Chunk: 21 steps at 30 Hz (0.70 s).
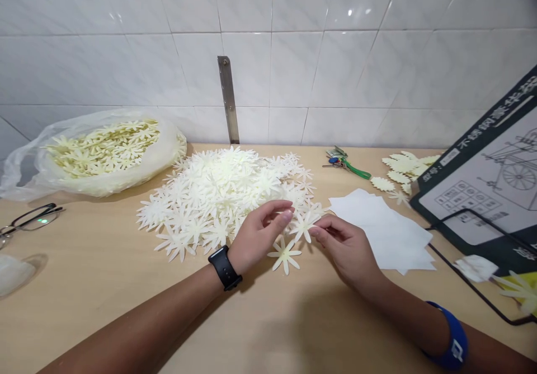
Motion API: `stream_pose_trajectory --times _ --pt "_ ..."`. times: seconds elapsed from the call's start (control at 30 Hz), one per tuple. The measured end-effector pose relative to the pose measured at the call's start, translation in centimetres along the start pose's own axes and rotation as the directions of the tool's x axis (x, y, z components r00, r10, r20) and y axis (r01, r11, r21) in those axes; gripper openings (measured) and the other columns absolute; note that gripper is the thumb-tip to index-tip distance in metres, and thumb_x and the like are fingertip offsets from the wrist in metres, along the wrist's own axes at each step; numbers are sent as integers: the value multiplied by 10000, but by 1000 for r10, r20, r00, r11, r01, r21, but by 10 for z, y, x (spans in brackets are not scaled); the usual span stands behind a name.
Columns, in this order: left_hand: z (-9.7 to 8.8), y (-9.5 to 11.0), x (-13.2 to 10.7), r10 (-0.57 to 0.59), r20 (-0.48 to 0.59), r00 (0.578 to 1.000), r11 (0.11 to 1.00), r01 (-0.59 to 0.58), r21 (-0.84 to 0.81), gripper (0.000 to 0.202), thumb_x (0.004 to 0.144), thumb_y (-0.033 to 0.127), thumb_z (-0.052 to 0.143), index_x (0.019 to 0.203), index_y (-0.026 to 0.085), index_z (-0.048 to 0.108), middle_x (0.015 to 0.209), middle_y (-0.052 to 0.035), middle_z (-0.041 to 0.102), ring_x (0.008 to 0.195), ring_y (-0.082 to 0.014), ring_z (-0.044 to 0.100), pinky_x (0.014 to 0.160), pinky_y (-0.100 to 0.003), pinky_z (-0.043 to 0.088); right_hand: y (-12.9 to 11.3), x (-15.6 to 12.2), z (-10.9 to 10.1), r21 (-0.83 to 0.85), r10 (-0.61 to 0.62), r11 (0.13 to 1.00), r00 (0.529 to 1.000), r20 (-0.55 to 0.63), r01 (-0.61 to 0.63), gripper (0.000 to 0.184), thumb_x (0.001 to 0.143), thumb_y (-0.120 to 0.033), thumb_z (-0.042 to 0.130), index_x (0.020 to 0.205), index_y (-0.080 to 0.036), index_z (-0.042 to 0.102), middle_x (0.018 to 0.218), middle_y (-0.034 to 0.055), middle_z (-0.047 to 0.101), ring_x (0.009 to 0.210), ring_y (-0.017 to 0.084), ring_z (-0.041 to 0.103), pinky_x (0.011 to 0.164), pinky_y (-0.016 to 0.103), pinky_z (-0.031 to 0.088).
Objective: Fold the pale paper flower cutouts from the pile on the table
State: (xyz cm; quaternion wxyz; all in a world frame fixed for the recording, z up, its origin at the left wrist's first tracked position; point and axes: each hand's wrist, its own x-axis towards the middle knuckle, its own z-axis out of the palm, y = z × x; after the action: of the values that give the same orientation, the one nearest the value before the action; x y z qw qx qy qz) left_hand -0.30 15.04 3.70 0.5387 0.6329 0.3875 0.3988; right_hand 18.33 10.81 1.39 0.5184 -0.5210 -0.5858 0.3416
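Observation:
My right hand pinches a pale cream flower-shaped cutout by one of its petals, between thumb and fingertips. Close by on the left, my left hand has loosely curved fingers, thumb a little apart from them, near the cutout's edge; no piece shows in its grasp. A single flower cutout lies flat on the table below the two hands. Behind my left hand spreads a large heap of the same cutouts, partly covered by that hand. Their material is unclear.
A plastic bag full of yellowish cutouts stands at the back left, with glasses in front. White sheets lie right of my right hand. Keys with a green strap, leaf-edged pieces, a printed box and a black wire frame sit farther right.

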Motion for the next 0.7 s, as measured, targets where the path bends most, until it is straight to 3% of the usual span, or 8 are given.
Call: stream_pose_trajectory --times 0.1,0.2,0.27,0.33,0.43,0.57,0.7 --pt "3 -1 1 -109 136 985 988 123 -99 442 763 341 715 1154 156 626 1125 -128 670 979 -228 643 854 -359 516 1 -1 1 5 -49 999 998 36 49 207 812 -336 700 667 -204 633 689 4 592 667 160 525 619 271 411" --pt "6 0 -2 -26 30 999 999 24 45 316 713 285 752 998 168 684 1079 -96 669 988 -210 614 841 -306 497 0 -1 2 34 -60 998 997 49 58 210 782 -322 732 640 -207 630 665 -1 585 634 156 522 586 268 413" --pt "8 1 -5 -15 19 1000 997 13 82 193 741 288 718 881 157 692 914 -70 684 846 -180 625 751 -278 503 -1 -1 1 42 -78 996 995 67 75 196 777 -306 738 638 -209 641 666 2 596 635 158 534 584 267 423" --pt "9 2 -7 -73 118 990 997 72 10 191 794 326 658 829 141 696 742 -46 667 702 -153 614 671 -262 501 -2 0 0 26 -117 993 989 90 115 166 800 -284 716 661 -211 662 676 9 615 650 163 553 606 272 438" --pt "10 2 -9 -103 196 975 988 123 -96 266 780 380 676 885 138 714 733 -38 677 695 -156 624 672 -258 510 -3 0 0 -30 -188 981 976 114 192 136 856 -246 649 730 -211 686 730 26 642 703 172 581 662 281 455" --pt "8 2 -7 -126 109 986 990 132 -50 281 753 396 699 708 118 711 675 -33 659 668 -151 611 662 -246 507 -5 -1 1 -84 -208 970 961 184 226 164 908 -232 563 799 -201 681 790 46 651 752 182 595 695 292 458" --pt "-1 1 0 -174 -34 984 976 167 -142 297 735 398 716 664 110 698 661 -22 633 657 -131 598 708 -262 534 -5 0 -1 -105 -104 989 994 43 108 189 920 -289 532 790 -198 633 760 32 618 710 175 570 636 280 447"
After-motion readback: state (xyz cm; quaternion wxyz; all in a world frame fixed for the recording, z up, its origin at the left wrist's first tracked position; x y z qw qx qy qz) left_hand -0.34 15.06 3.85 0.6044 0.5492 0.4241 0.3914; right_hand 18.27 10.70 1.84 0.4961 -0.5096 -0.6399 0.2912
